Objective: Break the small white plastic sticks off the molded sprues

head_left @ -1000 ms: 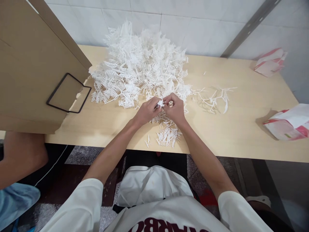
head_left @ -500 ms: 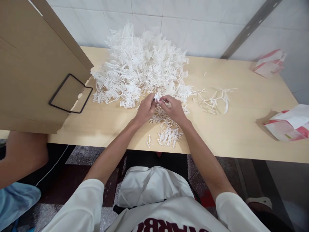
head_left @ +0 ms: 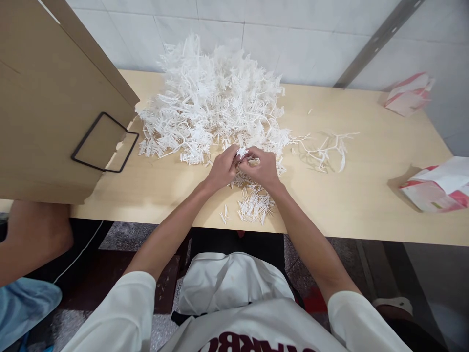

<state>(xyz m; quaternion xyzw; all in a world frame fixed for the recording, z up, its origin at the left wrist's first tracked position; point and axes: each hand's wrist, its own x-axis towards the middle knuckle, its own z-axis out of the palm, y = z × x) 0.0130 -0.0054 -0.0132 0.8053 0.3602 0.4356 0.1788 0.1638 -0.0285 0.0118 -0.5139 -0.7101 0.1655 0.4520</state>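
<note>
Bundle (head_left: 242,152): small, matte white, spiky, thin prongs fanning out at the top; the lower part is hidden by your hands. It's between your two hands, above the table (head_left: 351,195), just in front of the big pile (head_left: 216,98).

Counts:
- Bundle: 1 in hand.
- Big pile: 1, white, branchy, tangled, by the wall. Too dense to count pieces.
- Loose heap (head_left: 255,205): 1, short thin white sticks, near your edge of the table. Too many to count. More sticks lie under and around your hands.
- Small cluster (head_left: 224,214): 1, a few sticks, just left of the loose heap.
- Bare branch (head_left: 324,152): 1, white and forked, right of the big pile.
- Paper bags: 2, red and white, far right. Near one (head_left: 437,188), far one (head_left: 410,94).
- Wire frame (head_left: 87,135): 1, black, by the torn cardboard (head_left: 47,102) edge.
- Other person's arm (head_left: 36,234): 1, far left, below the cardboard.

Fingers: your left hand (head_left: 222,171) has thumb and index closed around the bundle, pinching it. Your right hand (head_left: 264,168) has fingers curled into a loop with a small gap inside, tips at the bundle's right side. Can't tell whether those tips are pressed together or gripping a prong.
</note>
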